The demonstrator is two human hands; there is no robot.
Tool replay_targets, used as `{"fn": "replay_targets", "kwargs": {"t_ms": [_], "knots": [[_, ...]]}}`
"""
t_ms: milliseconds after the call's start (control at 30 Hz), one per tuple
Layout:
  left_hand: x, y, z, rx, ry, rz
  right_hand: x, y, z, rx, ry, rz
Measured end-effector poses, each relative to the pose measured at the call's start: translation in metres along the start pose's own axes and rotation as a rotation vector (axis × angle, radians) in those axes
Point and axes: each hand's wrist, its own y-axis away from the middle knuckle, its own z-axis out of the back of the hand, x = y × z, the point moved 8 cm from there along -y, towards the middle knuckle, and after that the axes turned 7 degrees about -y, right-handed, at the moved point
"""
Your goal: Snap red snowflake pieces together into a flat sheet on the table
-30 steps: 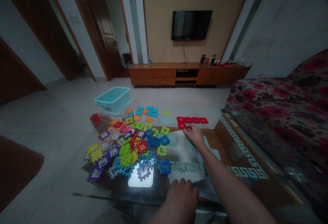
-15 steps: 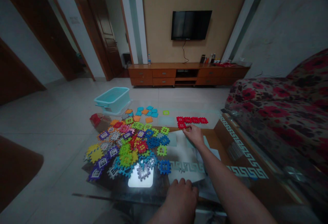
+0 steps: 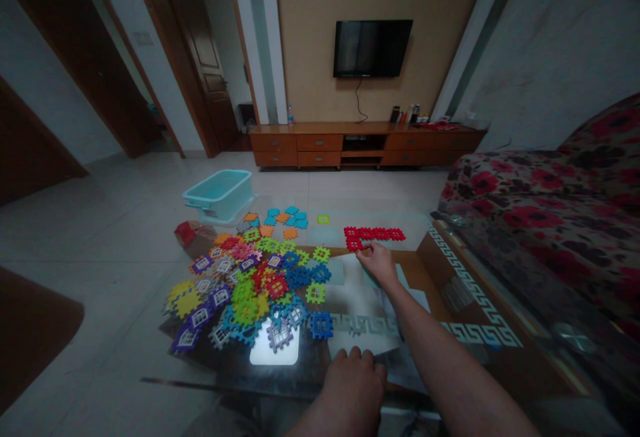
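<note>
Over the glass tabletop (image 3: 305, 364), a row of red plastic tiles (image 3: 375, 234) is touched at its end by the narrowly closed right hand (image 3: 380, 265), its hold unclear; the left hand (image 3: 350, 394) is laid open and empty; the tiles seem light, stiff, and best taken by an edge.

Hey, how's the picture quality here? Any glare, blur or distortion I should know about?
In the head view, a white glare patch shines off the glass tabletop beneath the plastic tiles. Also in the head view, the wide lens makes the door frame lean, the room looks dim, and the right hand shows no obvious blur.
</note>
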Motion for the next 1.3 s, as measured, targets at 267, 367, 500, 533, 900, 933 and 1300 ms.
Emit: {"fn": "replay_targets", "kwargs": {"t_ms": [267,367,500,533,900,933,1300], "knots": [[-0.0009,-0.0004,-0.0022,-0.002,-0.026,-0.003,0.0008,0.0004,0.0000,-0.007,-0.001,0.012],[-0.0015,0.0013,-0.0015,-0.009,-0.025,-0.005,0.0019,0.0008,0.0009,-0.009,0.000,0.015],[0.0000,0.0003,-0.0030,-0.006,-0.011,0.007,0.0031,0.0011,0.0019,-0.011,0.008,0.016],[0.0005,-0.0004,-0.0038,-0.002,-0.009,0.010,0.0033,0.0011,0.0021,-0.012,0.009,0.015],[0.0011,-0.0003,-0.0034,-0.022,-0.014,0.000,0.0028,0.0011,0.0023,-0.008,0.012,0.003],[0.0011,-0.0007,-0.0039,-0.021,-0.018,0.000,0.0024,0.0009,0.0020,-0.008,0.012,0.002],[-0.0007,-0.0005,-0.0033,0.000,-0.019,0.001,0.0050,0.0028,0.0049,-0.005,0.017,-0.013]]}}
